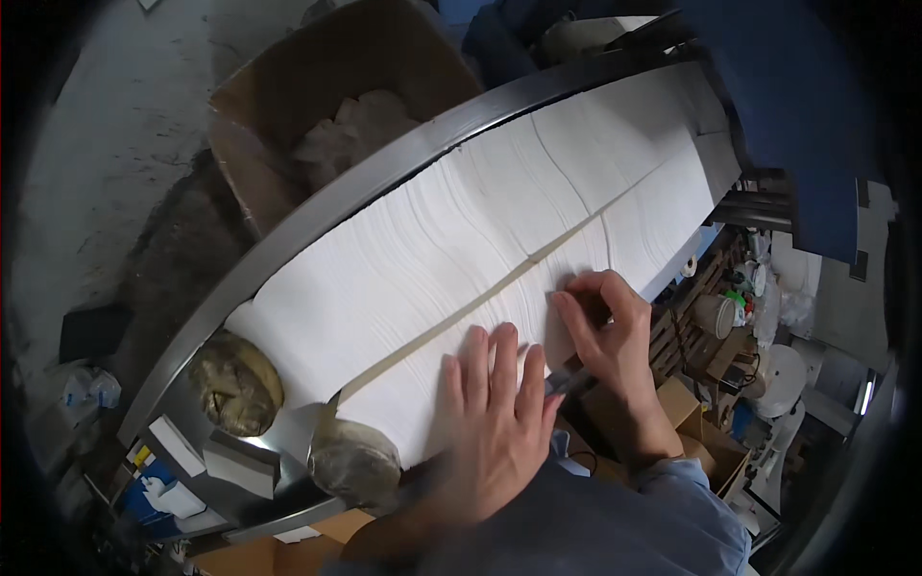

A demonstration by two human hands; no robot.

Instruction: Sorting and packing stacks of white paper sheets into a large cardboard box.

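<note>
Two long rows of folded white paper sheets, a far row (pixel 413 250) and a near row (pixel 519 312), stand packed side by side in a metal trough (pixel 317 206). My left hand (pixel 499 413) lies open on the near row, palm down with fingers spread. To its right, my right hand (pixel 615 331) bends over the same row, thumb and forefinger curled together in a pinch at the paper. What lies between those fingertips is hidden. At the left end of the rows sit two round blocks wrapped in brownish tape, a far block (pixel 235 384) and a near block (pixel 355 461).
Beyond the trough is a cardboard box (pixel 259 96) with crumpled white material (pixel 355 134) inside. Small white blocks (pixel 240 468) lie at the trough's left end. A blue panel (pixel 788 115) rises at the right. Open cartons (pixel 691 422) and a wooden pallet (pixel 682 317) are below it.
</note>
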